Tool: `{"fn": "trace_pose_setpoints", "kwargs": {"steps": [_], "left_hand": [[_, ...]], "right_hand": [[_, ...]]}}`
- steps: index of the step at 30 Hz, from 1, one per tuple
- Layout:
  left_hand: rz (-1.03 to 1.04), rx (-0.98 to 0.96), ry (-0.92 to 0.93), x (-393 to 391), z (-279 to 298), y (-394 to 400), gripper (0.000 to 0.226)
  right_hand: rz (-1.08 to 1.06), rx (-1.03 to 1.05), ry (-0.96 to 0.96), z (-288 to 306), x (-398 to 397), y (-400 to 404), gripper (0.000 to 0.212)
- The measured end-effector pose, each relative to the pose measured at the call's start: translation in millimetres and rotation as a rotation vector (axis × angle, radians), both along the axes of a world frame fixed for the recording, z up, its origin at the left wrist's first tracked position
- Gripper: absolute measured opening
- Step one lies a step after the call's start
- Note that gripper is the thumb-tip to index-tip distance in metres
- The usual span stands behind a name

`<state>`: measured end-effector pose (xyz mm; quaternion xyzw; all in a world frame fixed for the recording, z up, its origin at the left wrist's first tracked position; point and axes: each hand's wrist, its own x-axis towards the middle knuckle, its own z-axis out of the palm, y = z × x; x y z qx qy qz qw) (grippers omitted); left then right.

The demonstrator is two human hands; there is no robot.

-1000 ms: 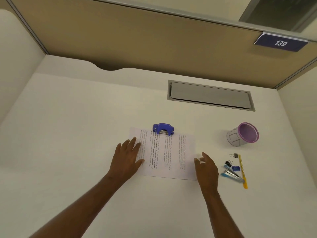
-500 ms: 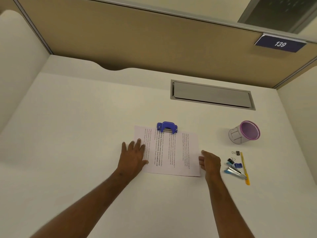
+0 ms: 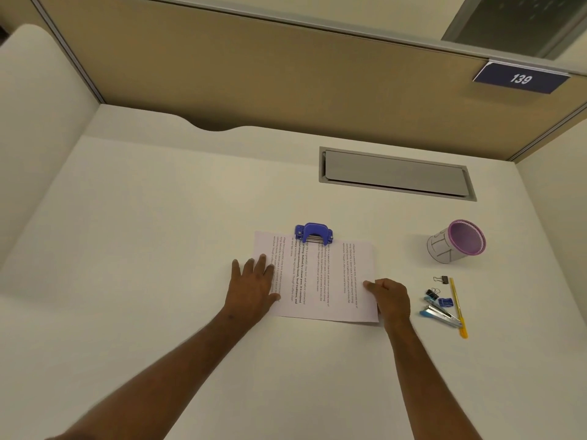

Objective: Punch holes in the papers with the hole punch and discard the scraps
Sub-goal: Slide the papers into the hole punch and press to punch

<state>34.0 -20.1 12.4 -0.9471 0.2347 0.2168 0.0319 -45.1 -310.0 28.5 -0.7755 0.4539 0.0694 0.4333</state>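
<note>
The papers (image 3: 317, 277) are seen lying flat on the white desk (image 3: 158, 217), their far edge tucked into the mouth of the blue hole punch (image 3: 313, 233) — so the punch sits at the top of the sheet, centred along that edge. The left hand (image 3: 252, 289) is laid flat on the sheet's left margin, fingers straight and slightly spread, pressing down. The right hand (image 3: 389, 296) is curled at the right edge, thumb on top of the paper, the edge pinched between thumb and fingers.

The sheets are judged to be light, thin and floppy, and likely to slide on this smooth surface — hence a flat palm on one side and a pinch at the other. The edges are best held near the middle of each side, so the stack is kept square in the slot. The punch looks small, rigid plastic and metal; firm pressure from above on its blue lever would be needed.
</note>
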Motion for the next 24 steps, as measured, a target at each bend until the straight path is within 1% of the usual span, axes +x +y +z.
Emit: {"fn": "trace_pose_setpoints", "kwargs": {"steps": [3,6,9,14,24], "left_hand": [[-0.002,-0.01,-0.007,-1,1,2,0.073],[0.011,-0.034,-0.019,-2,2,4,0.067],[0.024,-0.063,-0.015,-5,3,7,0.063],[0.036,-0.087,-0.004,-13,2,13,0.061],[0.063,-0.116,0.009,-10,-2,12,0.059]], "right_hand": [[-0.025,0.025,-0.024,-1,-4,1,0.028],[-0.095,0.114,-0.056,-2,-9,1,0.021],[-0.138,0.169,-0.066,-3,-16,2,0.019],[-0.221,0.275,-0.087,-4,-27,7,0.011],[-0.229,0.269,-0.086,-6,-28,9,0.014]]}}
